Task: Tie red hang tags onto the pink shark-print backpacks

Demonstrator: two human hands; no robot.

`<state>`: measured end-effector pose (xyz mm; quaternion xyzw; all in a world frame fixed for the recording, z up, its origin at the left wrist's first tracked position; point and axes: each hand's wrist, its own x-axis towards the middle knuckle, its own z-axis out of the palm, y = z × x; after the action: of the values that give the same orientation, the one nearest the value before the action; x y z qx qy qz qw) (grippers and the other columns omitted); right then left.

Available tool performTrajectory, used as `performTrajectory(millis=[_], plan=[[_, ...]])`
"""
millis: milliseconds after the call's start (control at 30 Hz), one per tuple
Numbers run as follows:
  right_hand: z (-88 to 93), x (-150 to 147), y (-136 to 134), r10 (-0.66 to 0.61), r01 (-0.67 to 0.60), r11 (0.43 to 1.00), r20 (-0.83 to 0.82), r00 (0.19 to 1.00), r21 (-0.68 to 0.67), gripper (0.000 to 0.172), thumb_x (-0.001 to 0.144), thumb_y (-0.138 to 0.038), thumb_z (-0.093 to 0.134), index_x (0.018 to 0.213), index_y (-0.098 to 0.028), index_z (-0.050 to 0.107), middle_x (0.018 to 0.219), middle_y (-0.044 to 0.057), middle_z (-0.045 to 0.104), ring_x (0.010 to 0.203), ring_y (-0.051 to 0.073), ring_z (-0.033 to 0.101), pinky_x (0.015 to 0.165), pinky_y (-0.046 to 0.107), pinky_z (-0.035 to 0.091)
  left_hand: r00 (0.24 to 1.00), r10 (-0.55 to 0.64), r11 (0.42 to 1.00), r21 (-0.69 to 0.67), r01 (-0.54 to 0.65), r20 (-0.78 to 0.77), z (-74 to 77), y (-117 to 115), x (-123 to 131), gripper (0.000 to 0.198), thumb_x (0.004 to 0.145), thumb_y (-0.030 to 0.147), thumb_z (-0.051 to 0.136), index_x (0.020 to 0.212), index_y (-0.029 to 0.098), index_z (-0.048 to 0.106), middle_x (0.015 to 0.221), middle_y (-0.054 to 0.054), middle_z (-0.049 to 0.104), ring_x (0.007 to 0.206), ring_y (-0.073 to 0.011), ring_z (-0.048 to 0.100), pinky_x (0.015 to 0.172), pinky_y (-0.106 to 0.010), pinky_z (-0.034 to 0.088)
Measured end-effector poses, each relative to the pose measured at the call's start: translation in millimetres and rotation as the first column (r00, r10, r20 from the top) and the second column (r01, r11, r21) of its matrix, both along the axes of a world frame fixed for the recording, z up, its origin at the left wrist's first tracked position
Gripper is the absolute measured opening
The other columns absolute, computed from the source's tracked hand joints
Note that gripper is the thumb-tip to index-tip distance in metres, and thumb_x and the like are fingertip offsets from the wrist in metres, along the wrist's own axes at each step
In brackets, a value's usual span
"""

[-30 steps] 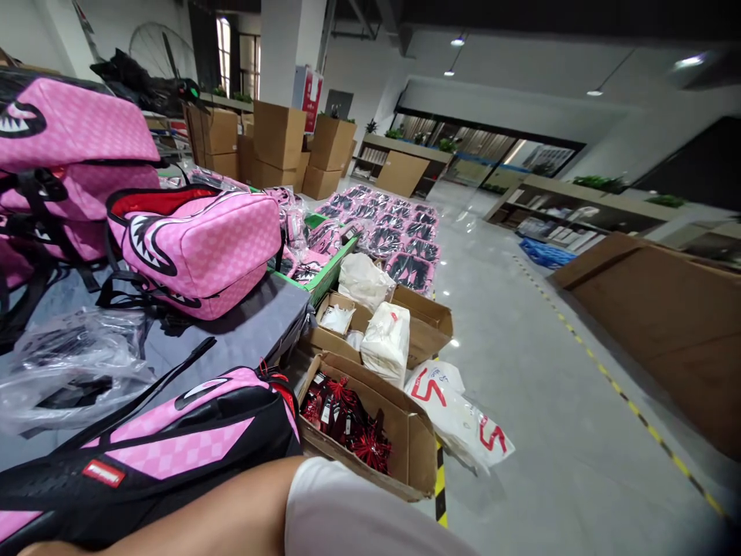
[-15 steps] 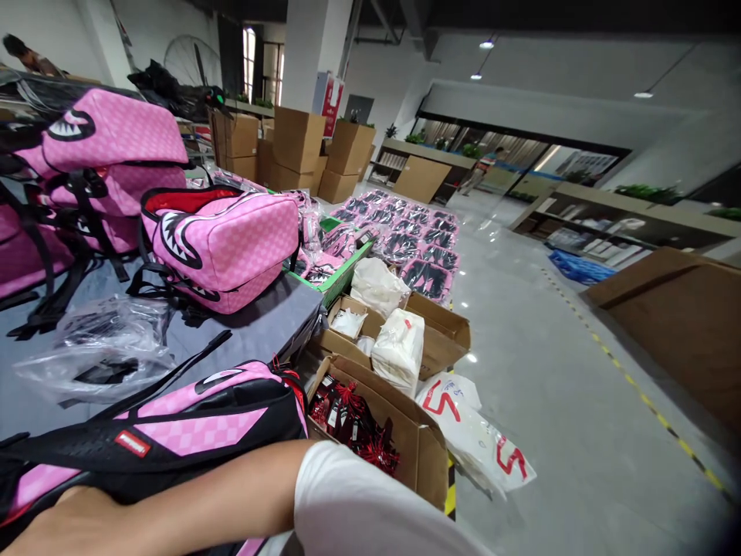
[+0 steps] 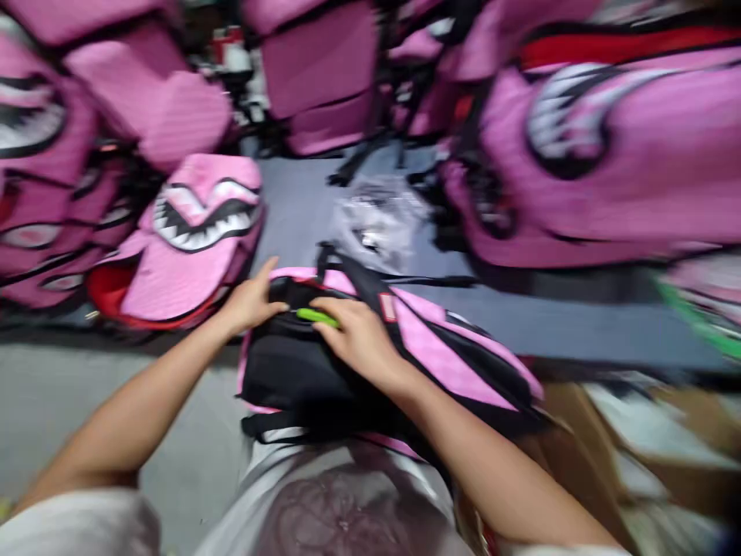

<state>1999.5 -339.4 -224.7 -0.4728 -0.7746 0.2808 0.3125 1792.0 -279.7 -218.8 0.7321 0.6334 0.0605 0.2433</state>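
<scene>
A pink and black backpack (image 3: 289, 367) lies on its side at the near edge of the table, against my body, its black back panel and straps showing. My left hand (image 3: 250, 303) grips its left end, the thumb on the black fabric and the other fingers over the far edge. Between the fingers of my right hand (image 3: 364, 340) is a small bright green tool (image 3: 316, 316); blur hides its exact kind. The tool's left end lies close to the black panel, near my left thumb.
Pink shark-mouth backpacks stand around the grey table (image 3: 295, 201), with one open backpack (image 3: 197, 247) at left and a large one (image 3: 637, 162) at right. Crumpled clear plastic (image 3: 379, 216) lies beyond my hands. Cardboard boxes (image 3: 584, 440) sit low at right.
My view has swung from the room on the right down to the table. Both hands now show on the backpack, and the green tool has come into sight in my right hand.
</scene>
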Motion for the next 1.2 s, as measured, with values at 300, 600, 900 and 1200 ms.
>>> performTrajectory(millis=[300,600,900,1200], plan=[[-21.3,-9,8,0.007,-0.066,0.968,0.236,0.972,0.243,0.019,0.094,-0.031,0.055,0.102,-0.02,0.069,0.088,0.005,0.068,0.083,0.02,0.058,0.076,0.032,0.043,0.998,0.01,0.998,-0.062,-0.014,-0.062,1.6,-2,-21,0.1,0.075,0.034,0.072,0.154,0.023,0.012,0.076,0.001,0.058,0.074,-0.0198,0.059,0.074,-0.029,0.044],[-18.1,-11,17,0.109,-0.196,0.953,0.345,0.932,0.229,0.015,0.092,-0.024,0.059,0.101,-0.02,0.069,0.087,0.005,0.068,0.08,0.018,0.055,0.075,0.033,0.032,1.0,-0.014,0.998,-0.061,0.015,0.01,-4.0,-1,-29,0.098,0.075,0.032,0.071,0.154,0.026,0.013,0.071,0.004,0.052,0.064,-0.0155,0.051,0.069,-0.028,0.043],[-20.4,-20,9,0.038,-0.141,0.948,0.34,0.94,0.285,0.017,0.095,-0.026,0.055,0.096,-0.015,0.068,0.077,0.006,0.065,0.075,0.02,0.054,0.074,0.035,0.03,1.0,0.007,0.996,-0.088,-0.005,0.028,-2.8,1,-26,0.099,0.075,0.03,0.072,0.154,0.024,0.013,0.09,-0.002,0.062,0.069,-0.0151,0.054,0.077,-0.03,0.044],[-21.1,-23,12,0.033,-0.137,0.947,0.336,0.941,0.291,0.024,0.097,-0.026,0.048,0.088,-0.016,0.068,0.072,0.006,0.065,0.07,0.019,0.054,0.07,0.034,0.028,1.0,0.023,0.994,-0.107,-0.023,-0.006,0.5,2,-21,0.098,0.075,0.029,0.071,0.154,0.023,0.012,0.069,0.005,0.052,0.062,-0.0143,0.05,0.068,-0.027,0.041]])
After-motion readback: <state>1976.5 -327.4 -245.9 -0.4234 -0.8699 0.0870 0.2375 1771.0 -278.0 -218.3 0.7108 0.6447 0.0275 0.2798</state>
